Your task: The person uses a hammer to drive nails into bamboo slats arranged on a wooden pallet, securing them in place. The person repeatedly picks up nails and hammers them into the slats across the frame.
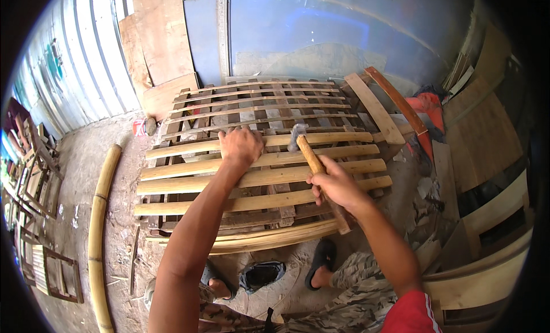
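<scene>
A frame of split bamboo slats lies flat before me on a lower grid of wooden battens. My left hand presses palm down on one of the upper bamboo slats. My right hand grips the wooden handle of a hammer, whose metal head rests near the slat just right of my left hand. The handle's butt sticks out below my right wrist.
A long bamboo pole lies on the dirt floor at left. Small wooden frames are stacked far left. Plywood sheets lean on the corrugated wall. Planks and boards crowd the right. My sandalled feet are below.
</scene>
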A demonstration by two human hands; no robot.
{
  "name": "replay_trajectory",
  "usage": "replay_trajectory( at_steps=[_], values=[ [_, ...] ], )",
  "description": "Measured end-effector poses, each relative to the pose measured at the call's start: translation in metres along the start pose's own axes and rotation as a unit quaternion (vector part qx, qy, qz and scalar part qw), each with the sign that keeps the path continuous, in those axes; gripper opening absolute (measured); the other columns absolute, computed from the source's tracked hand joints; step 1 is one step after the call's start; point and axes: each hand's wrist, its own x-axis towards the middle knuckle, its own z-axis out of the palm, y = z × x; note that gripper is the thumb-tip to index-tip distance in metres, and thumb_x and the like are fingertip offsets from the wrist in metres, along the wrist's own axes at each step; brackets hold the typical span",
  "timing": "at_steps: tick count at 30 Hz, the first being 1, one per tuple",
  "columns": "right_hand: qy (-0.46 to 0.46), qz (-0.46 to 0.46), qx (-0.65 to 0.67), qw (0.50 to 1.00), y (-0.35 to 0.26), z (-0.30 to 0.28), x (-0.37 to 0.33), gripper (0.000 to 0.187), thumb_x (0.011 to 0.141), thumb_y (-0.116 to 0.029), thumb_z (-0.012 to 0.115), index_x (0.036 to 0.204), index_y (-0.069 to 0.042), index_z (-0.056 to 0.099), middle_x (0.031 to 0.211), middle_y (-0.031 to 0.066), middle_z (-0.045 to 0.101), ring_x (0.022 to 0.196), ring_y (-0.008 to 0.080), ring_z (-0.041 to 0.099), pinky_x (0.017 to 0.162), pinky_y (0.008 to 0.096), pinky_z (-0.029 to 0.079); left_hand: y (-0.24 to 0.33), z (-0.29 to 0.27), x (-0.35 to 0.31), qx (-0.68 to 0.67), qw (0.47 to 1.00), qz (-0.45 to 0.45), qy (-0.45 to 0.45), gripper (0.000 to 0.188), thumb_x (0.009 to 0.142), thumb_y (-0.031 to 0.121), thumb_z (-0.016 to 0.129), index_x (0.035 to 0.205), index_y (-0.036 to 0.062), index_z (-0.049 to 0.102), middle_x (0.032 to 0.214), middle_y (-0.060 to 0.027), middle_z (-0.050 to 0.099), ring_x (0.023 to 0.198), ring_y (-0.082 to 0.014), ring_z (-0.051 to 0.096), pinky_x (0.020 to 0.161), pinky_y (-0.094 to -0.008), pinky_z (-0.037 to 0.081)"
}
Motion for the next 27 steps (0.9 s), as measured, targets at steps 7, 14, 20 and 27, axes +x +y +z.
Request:
replay_trajectory(
  at_steps=[7, 14, 20, 27],
  values=[
    [0.008, 0.113, -0.028, 0.993, 0.0, -0.01, -0.014, 0.036, 0.101, -0.014, 0.058, 0.132, 0.002, 0.047, 0.094, 0.0052, 0.058, 0.066, 0.0124, 0.059, 0.052, 0.0293, 0.054, -0.002, -0.006, -0.003, -0.004, 1.0, -0.022, -0.004, 0.053, 0.1, 0.041, 0.038, 0.099, 0.0001, 0.073, 0.108, -0.0231, 0.072, 0.114, -0.0358, 0.064, 0.112, -0.0578, 0.034],
    [-0.011, 0.109, 0.014, 0.994, -0.007, -0.012, -0.042, 0.03, 0.104, -0.021, 0.057, 0.126, -0.003, 0.049, 0.091, 0.0045, 0.057, 0.056, 0.0134, 0.056, 0.048, 0.0327, 0.048, -0.009, -0.001, -0.002, 0.005, 1.0, -0.027, 0.012, 0.056, 0.101, 0.042, 0.036, 0.097, -0.0001, 0.073, 0.108, -0.0222, 0.072, 0.112, -0.0343, 0.065, 0.113, -0.0575, 0.034],
    [0.049, 0.046, -0.132, 0.989, -0.013, 0.003, -0.042, 0.028, 0.107, -0.027, 0.054, 0.122, -0.004, 0.051, 0.07, 0.004, 0.055, 0.055, 0.0153, 0.057, 0.049, 0.0351, 0.047, -0.002, -0.005, -0.002, 0.001, 0.999, -0.032, -0.003, 0.056, 0.102, 0.041, 0.035, 0.1, -0.0006, 0.072, 0.11, -0.0222, 0.072, 0.114, -0.034, 0.065, 0.114, -0.058, 0.034],
    [0.161, -0.194, -0.282, 0.925, -0.001, 0.009, -0.034, 0.031, 0.108, -0.033, 0.05, 0.11, -0.002, 0.054, 0.064, 0.013, 0.058, 0.063, 0.0288, 0.065, 0.062, 0.0435, 0.049, 0.002, -0.006, -0.002, 0.003, 0.999, -0.039, -0.001, 0.055, 0.101, 0.041, 0.037, 0.101, -0.0013, 0.072, 0.109, -0.024, 0.072, 0.112, -0.034, 0.066, 0.115, -0.0575, 0.032]
  ],
)
